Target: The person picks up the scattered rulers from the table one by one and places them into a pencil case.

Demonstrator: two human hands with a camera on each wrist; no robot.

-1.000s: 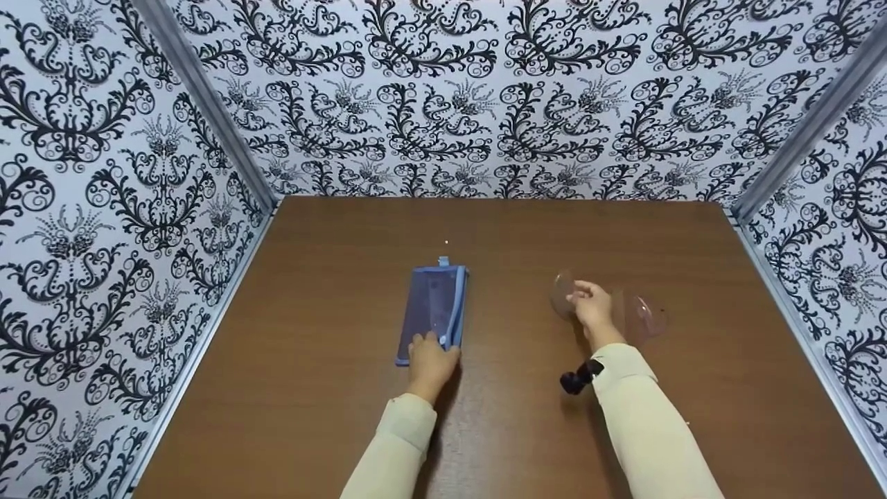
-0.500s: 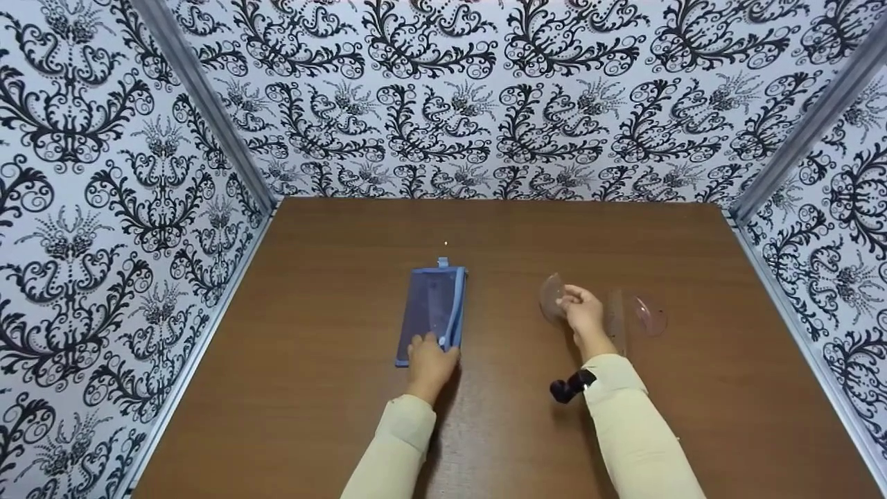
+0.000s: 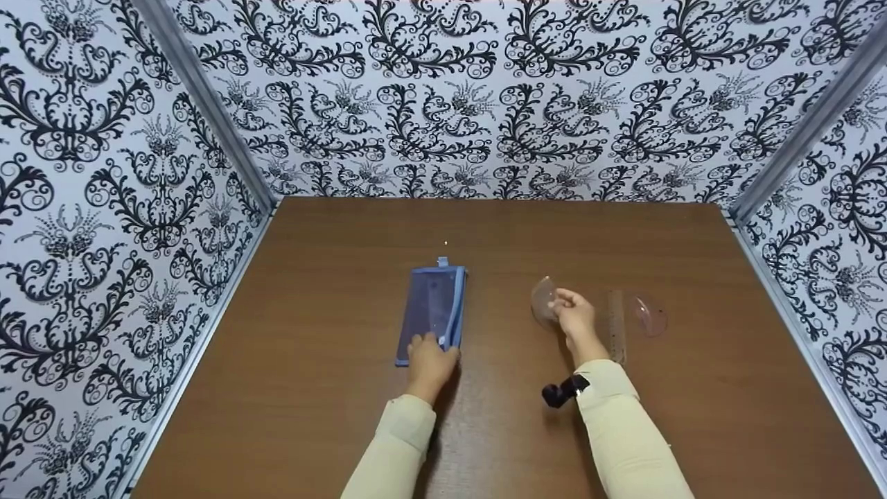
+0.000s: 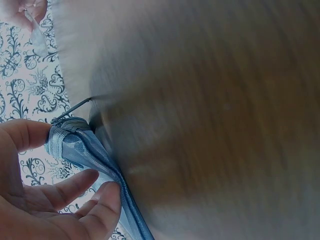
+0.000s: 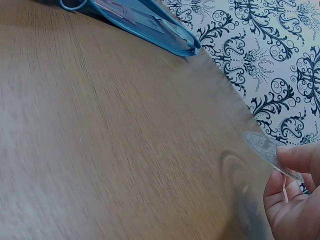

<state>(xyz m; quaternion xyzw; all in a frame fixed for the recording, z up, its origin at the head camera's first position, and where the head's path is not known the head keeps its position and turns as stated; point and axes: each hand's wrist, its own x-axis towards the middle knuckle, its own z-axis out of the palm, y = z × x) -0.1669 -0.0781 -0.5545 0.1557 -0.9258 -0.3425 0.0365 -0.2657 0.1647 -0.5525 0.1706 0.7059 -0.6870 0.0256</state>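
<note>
A blue zip pencil case (image 3: 431, 301) with a see-through mesh face lies on the table. My left hand (image 3: 431, 364) grips its near end, thumb and fingers on opposite sides in the left wrist view. The case's mouth gapes along the zip in the right wrist view, and flat clear and pinkish pieces show inside. To the right, my right hand (image 3: 576, 317) pinches a clear protractor (image 3: 544, 303) by its edge, tilted up above the table. In the right wrist view the thumb lies on top of the protractor (image 5: 265, 147), fingers beneath.
A clear ruler (image 3: 617, 326) lies lengthwise just right of my right hand. Beside it is a rounded, pinkish see-through piece (image 3: 650, 317). The wooden table (image 3: 312, 416) is walled by patterned panels (image 3: 429, 104) at the back and sides.
My right hand has carried the protractor leftward, closer to the pencil case, uncovering the ruler. The left hand and the case have stayed in place.
</note>
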